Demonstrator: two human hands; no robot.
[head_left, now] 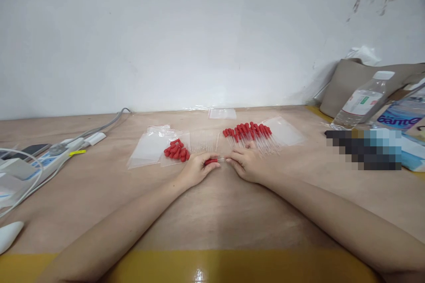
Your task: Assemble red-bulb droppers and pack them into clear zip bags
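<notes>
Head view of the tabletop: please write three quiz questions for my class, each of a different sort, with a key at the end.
1. Multiple choice: What colour is the dropper bulb in the left hand?
A) blue
B) red
C) green

2. True or false: The pile of loose bulbs lies to the left of the red-topped droppers.

3. Fill in the blank: Between the loose bulbs and the red-topped droppers lies a row of clear, slender ____.

Key:
1. B
2. True
3. tubes
</notes>
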